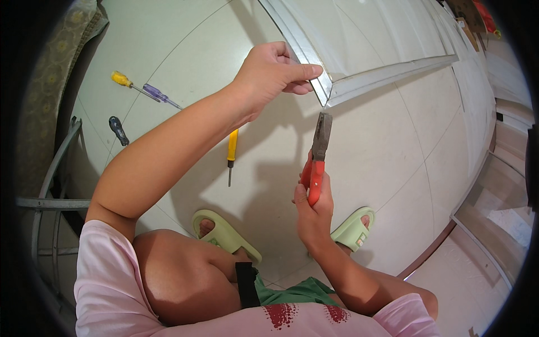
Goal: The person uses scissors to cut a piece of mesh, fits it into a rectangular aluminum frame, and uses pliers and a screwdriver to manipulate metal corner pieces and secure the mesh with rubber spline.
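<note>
My left hand (269,73) pinches the corner of a silver metal-framed screen panel (387,77), thumb on top and fingers curled under the edge. Thin, pale mesh spans the inside of the frame. My right hand (314,210) is wrapped round the red handles of a pair of combination pliers (320,140). Their dark jaws point away from me, and the tips sit at or just short of the frame's corner. Whether they touch it, I cannot tell.
On the tiled floor to the left lie a yellow-handled screwdriver (121,78), a purple-handled screwdriver (154,91) and a black-handled tool (118,130). Another yellow-handled screwdriver (232,147) lies below my left forearm. A metal rack (53,203) stands at the far left. Green slippers (224,236) are on my feet.
</note>
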Tool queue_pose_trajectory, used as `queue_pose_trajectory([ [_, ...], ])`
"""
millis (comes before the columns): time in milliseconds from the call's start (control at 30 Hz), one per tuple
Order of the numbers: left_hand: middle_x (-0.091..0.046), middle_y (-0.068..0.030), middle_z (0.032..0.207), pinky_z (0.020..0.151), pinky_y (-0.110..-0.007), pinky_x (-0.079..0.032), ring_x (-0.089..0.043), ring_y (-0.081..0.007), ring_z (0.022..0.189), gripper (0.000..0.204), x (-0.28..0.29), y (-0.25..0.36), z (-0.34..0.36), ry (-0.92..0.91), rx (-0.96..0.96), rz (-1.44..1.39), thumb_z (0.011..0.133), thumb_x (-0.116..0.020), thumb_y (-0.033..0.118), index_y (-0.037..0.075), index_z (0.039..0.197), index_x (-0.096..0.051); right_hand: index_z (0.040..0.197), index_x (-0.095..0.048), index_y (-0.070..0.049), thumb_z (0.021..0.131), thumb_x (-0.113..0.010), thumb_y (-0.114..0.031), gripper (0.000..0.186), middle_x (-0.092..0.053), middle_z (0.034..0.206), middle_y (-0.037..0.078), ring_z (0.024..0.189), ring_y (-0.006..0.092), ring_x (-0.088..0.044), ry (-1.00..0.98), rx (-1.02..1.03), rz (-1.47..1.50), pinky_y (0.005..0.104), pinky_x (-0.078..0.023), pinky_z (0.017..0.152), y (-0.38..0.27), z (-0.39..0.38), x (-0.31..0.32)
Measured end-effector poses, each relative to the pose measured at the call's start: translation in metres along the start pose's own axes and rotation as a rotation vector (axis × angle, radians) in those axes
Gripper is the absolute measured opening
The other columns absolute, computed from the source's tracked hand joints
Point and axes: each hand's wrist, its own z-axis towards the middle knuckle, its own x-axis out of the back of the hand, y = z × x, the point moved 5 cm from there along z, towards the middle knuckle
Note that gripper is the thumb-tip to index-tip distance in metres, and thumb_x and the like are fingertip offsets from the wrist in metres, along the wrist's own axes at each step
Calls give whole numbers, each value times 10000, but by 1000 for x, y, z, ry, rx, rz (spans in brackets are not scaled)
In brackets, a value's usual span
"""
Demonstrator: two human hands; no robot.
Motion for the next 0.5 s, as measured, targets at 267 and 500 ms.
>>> queue_pose_trajectory([
  [267,-624,-54,768,670,-204,-501,-585,-80,662,297,1,-3,1,-1,13,24,772,-720,178,1,938,-548,1145,-455,-11,852,-548,-97,319,-546,899,76,765,164,-527,-28,-24,52,297,-445,712,-7,-2,4],
  [500,-612,-64,802,735,-240,-519,-601,-121,702,294,6,-8,-1,-32,42,15,769,-708,106,-19,968,-532,1142,-446,0,873,-536,-104,301,-558,835,81,706,147,-532,-109,-3,35,286,-451,664,-14,-12,4],
])
